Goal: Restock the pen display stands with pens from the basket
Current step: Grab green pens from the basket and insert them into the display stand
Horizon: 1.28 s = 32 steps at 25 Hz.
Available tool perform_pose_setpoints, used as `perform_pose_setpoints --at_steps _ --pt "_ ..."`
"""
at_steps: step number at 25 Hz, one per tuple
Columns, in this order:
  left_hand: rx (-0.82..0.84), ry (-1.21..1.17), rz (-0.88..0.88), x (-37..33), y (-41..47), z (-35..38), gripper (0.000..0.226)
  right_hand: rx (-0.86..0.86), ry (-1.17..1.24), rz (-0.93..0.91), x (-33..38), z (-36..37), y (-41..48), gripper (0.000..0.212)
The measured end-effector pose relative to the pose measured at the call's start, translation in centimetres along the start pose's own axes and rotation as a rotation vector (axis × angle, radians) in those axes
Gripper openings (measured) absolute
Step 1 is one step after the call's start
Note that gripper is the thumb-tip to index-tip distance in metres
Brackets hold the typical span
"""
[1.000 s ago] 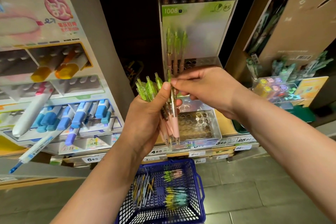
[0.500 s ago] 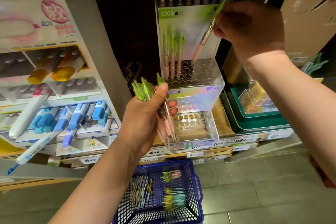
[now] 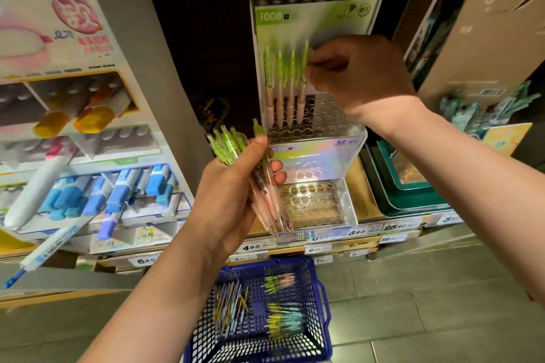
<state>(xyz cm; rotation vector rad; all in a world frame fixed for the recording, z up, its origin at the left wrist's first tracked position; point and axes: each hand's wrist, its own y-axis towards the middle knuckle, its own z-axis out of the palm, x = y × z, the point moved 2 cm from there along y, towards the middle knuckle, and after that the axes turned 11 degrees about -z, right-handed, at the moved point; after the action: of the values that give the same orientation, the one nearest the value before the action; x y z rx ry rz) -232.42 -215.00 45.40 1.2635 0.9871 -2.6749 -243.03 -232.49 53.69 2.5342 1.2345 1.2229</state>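
A fourth pen (image 3: 300, 97) had been lowered into the display stand (image 3: 339, 130), still pinched by the right hand (image 3: 359, 74), with spare pens (image 3: 267, 188) gripped in the left hand (image 3: 227, 200) awaiting slots.

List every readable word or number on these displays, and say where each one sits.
"1008": green header of the pen stand.
"ST": iridescent panel below its holes.
"6 90": left price tag.
"4 90": middle price tag.
"25 90": right price tag.
Pink logo on the marker display, print on the cardboard box, other shelf tags: too blurred or small to read.
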Motion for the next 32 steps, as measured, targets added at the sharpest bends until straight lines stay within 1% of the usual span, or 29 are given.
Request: perform_pose_setpoints --at_steps 5,9,11,12,13,16,19,21,22,24,26,27,29,32 --pt "0.033 -0.003 -0.004 -0.2 -0.4 0.1 0.02 0.045 -0.115 0.04 0.2 -0.3 -0.2 0.019" --pt "0.043 0.043 0.024 -0.2 -1.0 0.5 0.027 0.227 -0.275 0.094 1.8 0.2 -2.4 0.018" --pt "0.025 0.083 0.048 -0.2 -1.1 0.6 0.028 0.37 -0.225 0.123 3.0 1.4 -4.1 0.032" --pt "0.019 0.104 0.061 -0.1 -1.1 0.6 0.027 0.412 -0.139 0.154 3.3 2.0 -4.7 0.035" --pt "0.009 0.118 0.074 -0.1 -1.1 0.6 0.025 0.417 -0.038 0.185 3.5 2.5 -5.0 0.033" --pt "-0.003 0.123 0.08 -0.1 -1.3 0.3 0.021 0.325 0.317 0.325 3.2 3.0 -5.4 0.024" --pt "0.017 0.066 0.042 0.0 -1.6 -0.1 0.023 0.241 0.564 0.444 3.4 3.1 -5.7 0.006" --pt "0.004 0.015 0.005 0.0 -1.5 -0.4 0.027 0.096 0.687 0.461 3.5 2.3 -5.0 0.009" --pt "0.007 -0.012 -0.013 0.1 -1.4 -0.6 0.03 0.021 0.694 0.421 3.4 1.5 -4.2 0.007" --pt "0.017 -0.047 -0.045 0.2 -1.3 -0.8 0.036 -0.066 0.606 0.275 3.2 0.0 -2.6 0.002" --pt "0.018 -0.061 -0.056 0.3 -1.1 -1.1 0.036 -0.125 0.464 0.135 3.2 -0.9 -1.3 0.01" --pt "0.023 -0.06 -0.055 0.4 -1.1 -1.2 0.033 -0.152 0.384 0.08 3.2 -1.0 -0.9 0.013" --pt "0.032 -0.04 -0.053 0.5 -1.1 -1.4 0.026 -0.176 0.236 0.009 3.3 -0.8 -0.4 0.015" --pt "0.02 -0.015 -0.048 0.5 -1.2 -1.6 0.022 -0.174 0.123 -0.024 3.6 0.2 -0.2 0.018"
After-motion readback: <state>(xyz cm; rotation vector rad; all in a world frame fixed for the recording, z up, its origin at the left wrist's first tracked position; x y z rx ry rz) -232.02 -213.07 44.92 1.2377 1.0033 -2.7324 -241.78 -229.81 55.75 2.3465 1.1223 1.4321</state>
